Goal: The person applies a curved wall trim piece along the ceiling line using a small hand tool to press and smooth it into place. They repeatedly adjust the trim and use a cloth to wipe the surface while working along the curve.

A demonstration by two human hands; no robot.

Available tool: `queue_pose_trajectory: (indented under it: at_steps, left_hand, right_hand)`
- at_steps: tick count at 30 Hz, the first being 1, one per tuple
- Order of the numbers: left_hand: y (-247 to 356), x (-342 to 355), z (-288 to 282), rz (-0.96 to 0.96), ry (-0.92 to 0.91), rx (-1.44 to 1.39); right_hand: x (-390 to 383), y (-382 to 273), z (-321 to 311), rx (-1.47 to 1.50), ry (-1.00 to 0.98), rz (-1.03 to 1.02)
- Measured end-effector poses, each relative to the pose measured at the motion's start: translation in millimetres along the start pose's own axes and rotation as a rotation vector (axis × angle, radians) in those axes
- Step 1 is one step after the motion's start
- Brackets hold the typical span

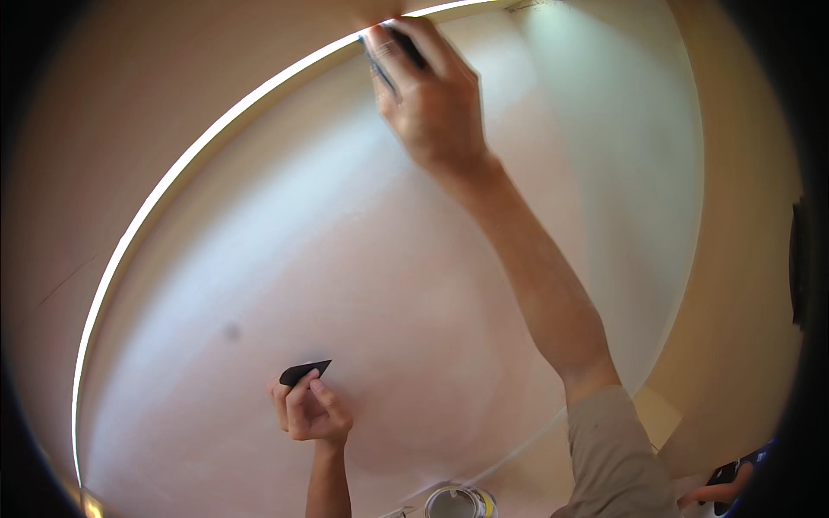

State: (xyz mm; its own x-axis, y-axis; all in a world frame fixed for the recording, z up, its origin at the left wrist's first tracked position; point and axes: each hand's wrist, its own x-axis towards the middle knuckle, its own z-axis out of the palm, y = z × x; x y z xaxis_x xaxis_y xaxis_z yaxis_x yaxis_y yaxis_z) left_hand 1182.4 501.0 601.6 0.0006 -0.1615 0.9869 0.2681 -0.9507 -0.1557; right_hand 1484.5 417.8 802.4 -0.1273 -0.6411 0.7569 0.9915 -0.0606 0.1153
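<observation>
Squinting at the head view: dark thing (408, 47) by the light strip (207, 134) is too blurry to ID, can (490, 504) is cut off below. Right hand (436, 99) is curled round that blur; left hand (313, 407) pinches a black pointed piece (301, 373), low left of centre.

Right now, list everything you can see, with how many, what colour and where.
Smooth surface: one, whitish, filling the middle
Light strip: one, bright white, curving along the upper left
Beige surfaces: two, beige, outer left and right
Blurry spot: one, grey, left of centre
Round tin: one, greyish with yellow, bottom edge
Dark object: one, black, right edge, kind unclear
Flat tool: one, black, in the left hand
Blurred tool: one, dark, in the right hand
Another hand: one, lower right, apparently someone else's
Sleeve: one, grey-beige, right arm
Left hand: one, bare, lower centre-left
Right hand: one, bare, top centre
</observation>
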Motion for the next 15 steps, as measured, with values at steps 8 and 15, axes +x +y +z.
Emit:
queue_pose_trajectory:
  at_steps: [8,15]
  left_hand:
    - [3.7,7.8,1.6,0.049,-0.030,-0.003]
    - [5.9,8.3,2.9,0.044,-0.028,0.003]
  right_hand:
    - [2.9,13.6,-4.8,-0.045,-0.024,0.099]
    - [-6.5,-32.6,0.9,0.073,-0.170,0.160]
